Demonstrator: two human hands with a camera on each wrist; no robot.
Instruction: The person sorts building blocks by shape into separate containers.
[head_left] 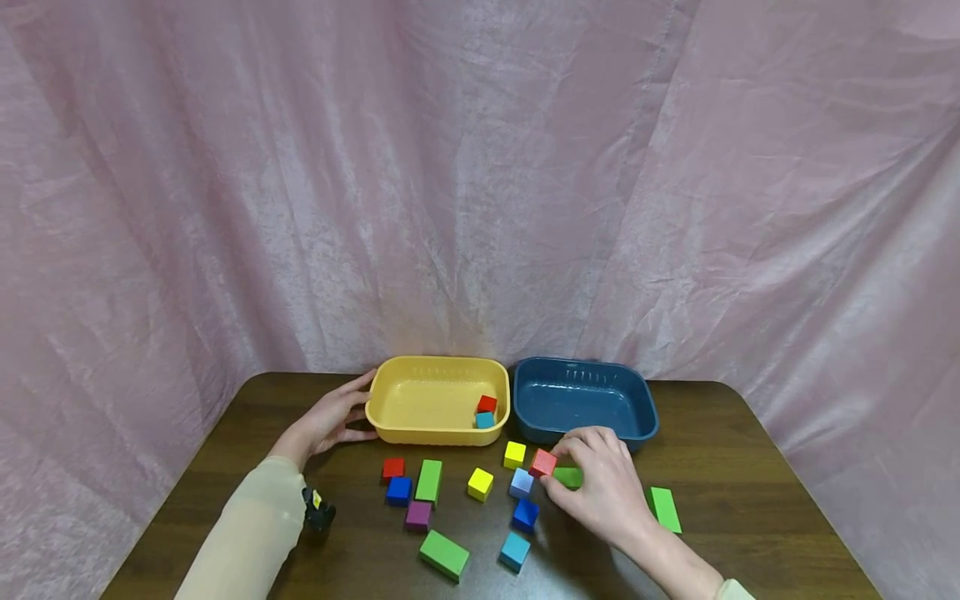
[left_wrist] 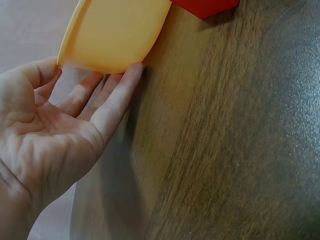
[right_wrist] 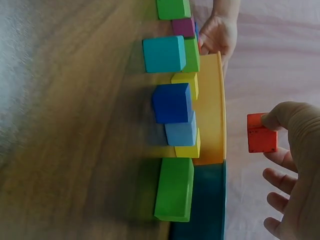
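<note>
My right hand (head_left: 603, 487) pinches a red cube (head_left: 543, 462) between thumb and forefinger. In the right wrist view this cube (right_wrist: 262, 135) is held up off the table, and the other fingers are spread apart from it. Beside the hand lie a green block (head_left: 567, 477), a pale blue cube (head_left: 521, 482) and a yellow cube (head_left: 514, 454). My left hand (head_left: 330, 422) rests its fingertips against the left end of the yellow tray (head_left: 416, 402). The left wrist view shows those fingers reaching out to the tray's wall (left_wrist: 115, 40).
In the yellow tray's right end sit a red cube (head_left: 487, 404) and a light blue cube (head_left: 484, 420). The dark blue tray (head_left: 581, 404) stands beside it. Several coloured blocks, among them a purple cube (head_left: 418, 516), lie on the brown table (head_left: 352, 558). Behind hangs a pink curtain (head_left: 450, 208).
</note>
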